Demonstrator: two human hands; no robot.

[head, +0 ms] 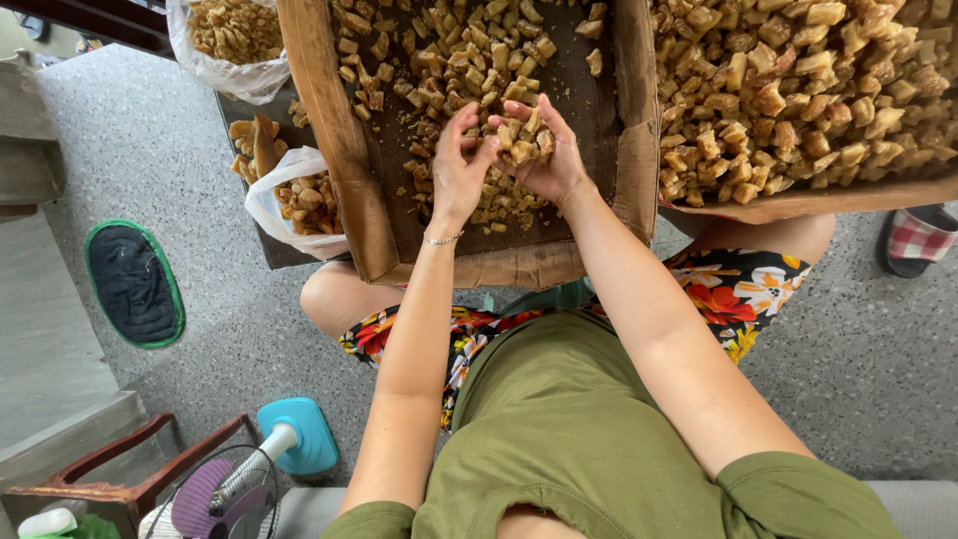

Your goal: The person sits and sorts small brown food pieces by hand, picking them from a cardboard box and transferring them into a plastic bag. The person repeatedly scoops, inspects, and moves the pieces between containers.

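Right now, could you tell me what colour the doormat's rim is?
Green, around a dark doormat; seen in the head view.

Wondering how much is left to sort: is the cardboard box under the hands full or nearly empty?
Partly empty. The cardboard box shows bare brown bottom around scattered fried pieces; the right hand cups some.
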